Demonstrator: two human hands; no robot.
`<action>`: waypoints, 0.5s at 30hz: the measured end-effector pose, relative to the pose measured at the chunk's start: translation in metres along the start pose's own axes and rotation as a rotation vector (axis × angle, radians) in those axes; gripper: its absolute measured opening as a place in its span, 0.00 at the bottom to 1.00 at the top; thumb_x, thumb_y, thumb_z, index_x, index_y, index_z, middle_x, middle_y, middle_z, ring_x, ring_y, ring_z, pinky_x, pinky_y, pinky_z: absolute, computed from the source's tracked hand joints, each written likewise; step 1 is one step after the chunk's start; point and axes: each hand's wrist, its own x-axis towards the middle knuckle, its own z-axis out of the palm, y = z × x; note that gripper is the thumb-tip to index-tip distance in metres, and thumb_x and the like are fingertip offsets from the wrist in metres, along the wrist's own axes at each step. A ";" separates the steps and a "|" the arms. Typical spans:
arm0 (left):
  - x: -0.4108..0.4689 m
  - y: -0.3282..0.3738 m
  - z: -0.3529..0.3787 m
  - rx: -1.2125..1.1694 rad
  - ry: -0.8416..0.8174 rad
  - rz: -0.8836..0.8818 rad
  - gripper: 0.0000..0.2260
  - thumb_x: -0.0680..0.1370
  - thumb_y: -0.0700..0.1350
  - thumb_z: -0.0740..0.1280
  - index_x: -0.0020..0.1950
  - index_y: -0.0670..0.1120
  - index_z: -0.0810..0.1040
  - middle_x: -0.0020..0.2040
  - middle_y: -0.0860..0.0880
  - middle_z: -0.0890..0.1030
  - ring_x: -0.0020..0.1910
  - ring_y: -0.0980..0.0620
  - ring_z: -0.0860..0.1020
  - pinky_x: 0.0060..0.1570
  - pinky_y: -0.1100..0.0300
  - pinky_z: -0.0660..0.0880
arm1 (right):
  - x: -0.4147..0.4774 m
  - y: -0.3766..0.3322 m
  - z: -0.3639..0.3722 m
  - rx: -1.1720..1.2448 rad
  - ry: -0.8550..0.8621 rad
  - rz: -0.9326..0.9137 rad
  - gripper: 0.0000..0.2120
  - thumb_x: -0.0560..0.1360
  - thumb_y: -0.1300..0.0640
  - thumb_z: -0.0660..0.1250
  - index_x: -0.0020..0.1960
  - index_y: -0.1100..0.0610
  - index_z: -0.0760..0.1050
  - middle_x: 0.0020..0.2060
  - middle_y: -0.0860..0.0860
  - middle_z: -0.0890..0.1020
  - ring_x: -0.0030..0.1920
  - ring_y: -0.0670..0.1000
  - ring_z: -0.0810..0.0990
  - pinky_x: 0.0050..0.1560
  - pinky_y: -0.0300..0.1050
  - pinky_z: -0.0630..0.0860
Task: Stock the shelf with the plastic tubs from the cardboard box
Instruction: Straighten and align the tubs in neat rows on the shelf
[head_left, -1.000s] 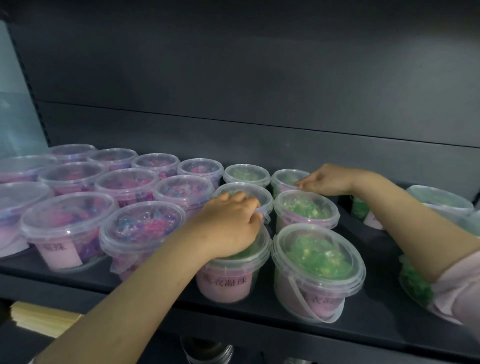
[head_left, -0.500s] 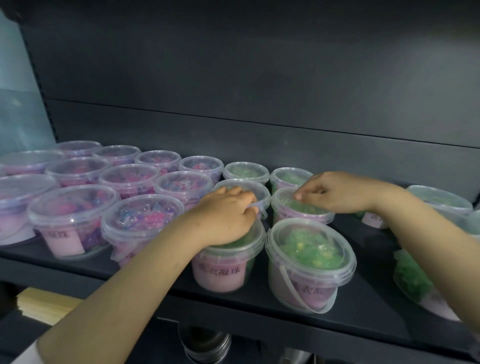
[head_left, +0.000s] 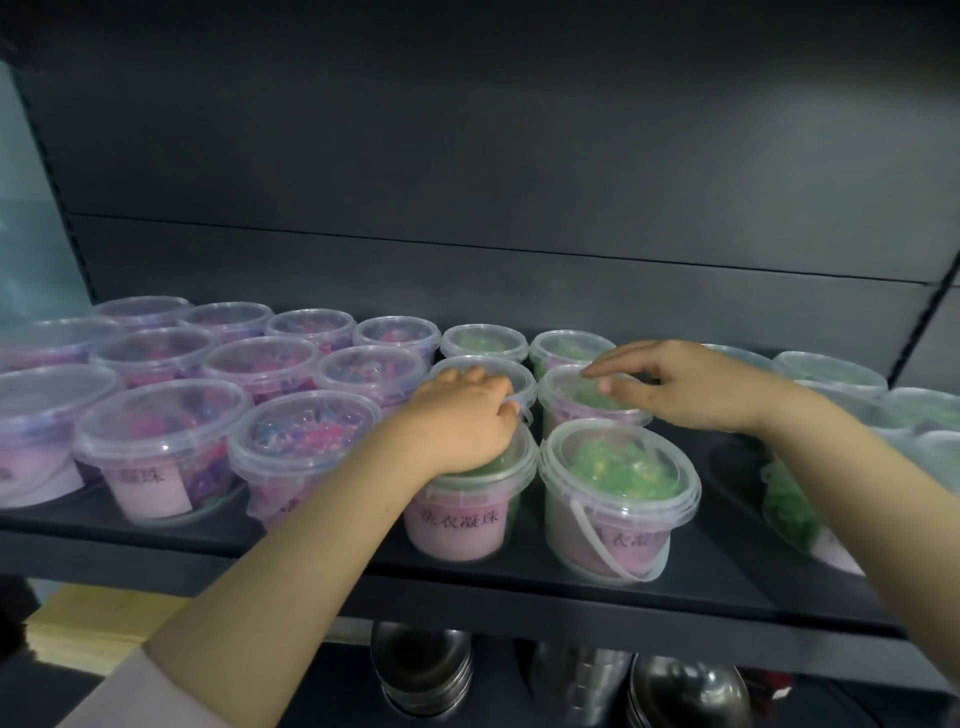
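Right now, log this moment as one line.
left hand: grips tub handle, resting on front green tub | right hand: fingers relaxed above second-row green tub

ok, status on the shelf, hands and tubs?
Left hand curled over front green tub. Right hand open, fingers on middle-row green tub. Both on shelf, neighbours packed tight around.

Dim, soft light; the back panel (head_left: 467, 156) at 12 o'clock is nearly black. Small glare on the tub lids (head_left: 618, 457). My right hand (head_left: 691, 384) looks smeared; tubs (head_left: 36, 431) at 9 and 3 o'clock bend and blur.
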 end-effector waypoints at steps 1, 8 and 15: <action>0.000 0.000 0.000 0.005 0.002 0.001 0.20 0.82 0.53 0.48 0.69 0.47 0.67 0.71 0.46 0.66 0.70 0.45 0.62 0.68 0.47 0.63 | -0.011 -0.006 -0.001 0.005 0.024 -0.024 0.16 0.76 0.42 0.62 0.62 0.42 0.77 0.63 0.37 0.76 0.65 0.37 0.71 0.70 0.41 0.65; 0.003 -0.001 -0.002 0.020 0.001 -0.013 0.21 0.82 0.52 0.48 0.72 0.46 0.64 0.73 0.44 0.63 0.71 0.41 0.61 0.68 0.47 0.61 | -0.076 -0.037 0.003 0.000 -0.081 -0.027 0.25 0.67 0.31 0.63 0.62 0.35 0.75 0.64 0.30 0.71 0.65 0.28 0.64 0.64 0.21 0.55; 0.003 -0.002 -0.001 -0.002 0.012 0.020 0.22 0.81 0.52 0.47 0.72 0.45 0.63 0.73 0.42 0.64 0.71 0.41 0.62 0.67 0.48 0.61 | -0.086 -0.046 0.021 0.066 0.018 0.086 0.21 0.67 0.35 0.67 0.60 0.34 0.75 0.65 0.34 0.73 0.66 0.31 0.65 0.65 0.26 0.56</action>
